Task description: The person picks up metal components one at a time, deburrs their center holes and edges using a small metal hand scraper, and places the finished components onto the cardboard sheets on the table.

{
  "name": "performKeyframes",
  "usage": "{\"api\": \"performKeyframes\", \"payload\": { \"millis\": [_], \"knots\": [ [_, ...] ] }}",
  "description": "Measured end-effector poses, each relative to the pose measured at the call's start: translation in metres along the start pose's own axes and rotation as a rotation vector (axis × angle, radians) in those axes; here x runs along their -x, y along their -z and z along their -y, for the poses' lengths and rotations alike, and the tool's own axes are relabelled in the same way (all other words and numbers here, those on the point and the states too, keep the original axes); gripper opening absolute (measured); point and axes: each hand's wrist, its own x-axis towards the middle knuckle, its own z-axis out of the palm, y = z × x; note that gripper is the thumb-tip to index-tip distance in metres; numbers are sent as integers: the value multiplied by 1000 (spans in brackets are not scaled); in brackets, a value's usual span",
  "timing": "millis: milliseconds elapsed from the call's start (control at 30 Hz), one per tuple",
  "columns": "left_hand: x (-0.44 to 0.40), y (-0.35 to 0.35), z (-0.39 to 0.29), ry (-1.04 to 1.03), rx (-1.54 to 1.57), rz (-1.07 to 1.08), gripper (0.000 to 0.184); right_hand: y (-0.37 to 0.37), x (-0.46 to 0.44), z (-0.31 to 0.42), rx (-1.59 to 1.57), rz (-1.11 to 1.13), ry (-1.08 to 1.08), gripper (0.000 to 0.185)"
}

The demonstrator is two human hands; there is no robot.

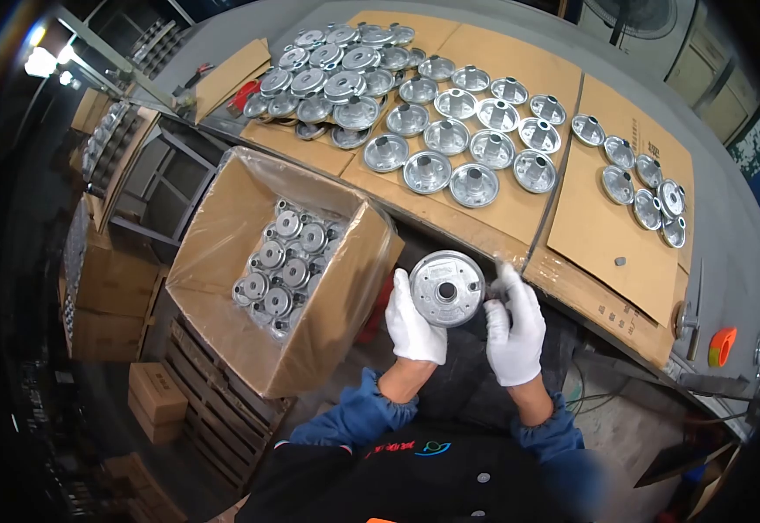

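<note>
My left hand [415, 324], in a white glove, grips a round silver metal casting [447, 307] by its left edge. The casting's flat face is turned up to me, with a dark hole at its centre and small holes around it. Just right of the casting is my right hand [517, 331], also gloved in white. Its thumb and fingers point toward the casting's right rim. The fingertips are smeared by motion, so whether they touch the rim or hold something small cannot be made out.
An open cardboard box [310, 353] lined with clear plastic stands at left, holding several castings [295, 272]. On the cardboard-covered table ahead, more castings [474, 185] lie in rows, with a stack [345, 85] at the back left. A small grey plug [620, 261] and an orange tape roll [722, 346] lie right.
</note>
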Motion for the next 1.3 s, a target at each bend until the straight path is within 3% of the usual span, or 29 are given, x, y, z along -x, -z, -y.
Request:
{"api": "performKeyframes", "payload": {
  "millis": [67, 133, 200, 267, 333, 400, 467, 533, 600, 667, 700, 733, 800, 833, 967, 1033, 1167, 1233, 1300],
  "knots": [
    [8, -6, 2, 3, 85, 143, 44, -5, 10, 6, -370, 56, -468, 65],
    [13, -1, 7, 109, 101, 277, 48, -10, 6, 16, -539, 71, -660, 63],
    [12, 5, 11, 109, 68, 354, 50, -9, 4, 10, -537, 35, -622, 61],
    [6, 5, -3, 217, 38, 397, 50, 9, -13, 19, -686, 151, -860, 62],
    [-6, 8, -11, 315, -89, 392, 48, 15, -18, 16, -694, 153, -808, 60],
    [-18, 10, -21, 195, -384, 491, 48, 25, -22, 8, -711, 402, -741, 58],
    [-18, 2, -26, 199, -395, 381, 44, 30, -30, 6, -680, 527, -724, 56],
    [-21, 1, -31, 447, -432, 544, 39, 28, -33, 5, -696, 573, -758, 56],
    [-18, -4, -31, 395, -462, 521, 35, 27, -37, 3, -615, 601, -824, 57],
    [-14, -5, -25, 222, -467, 407, 35, 18, -24, -5, 204, 263, -137, 59],
    [-12, -10, -24, 294, -266, 305, 32, 23, -25, 5, 213, 233, -109, 59],
    [-9, -14, -24, 288, -266, 301, 32, 27, -23, 10, 208, 235, -105, 59],
    [-2, -16, -25, -34, -374, 295, 33, 34, -16, 16, 217, 292, -41, 59],
    [-7, -5, -19, -513, -889, 438, 19, 36, -11, 20, 229, 310, -22, 62],
    [-10, -5, -20, -537, -1017, 375, 22, 41, 3, 17, 308, 337, 112, 59],
    [-5, -14, -25, -198, -679, 286, 32, 42, 8, 14, 355, 285, 211, 54],
    [-4, -15, -23, -164, -674, 300, 36, 43, 12, 19, 320, 258, 184, 54],
    [-4, -17, -22, -92, -636, 273, 36, 48, 7, 29, 243, 361, 50, 52],
    [-3, -16, -21, -127, -674, 295, 35, 49, 8, 25, 329, 351, 133, 50]
  ]
}}
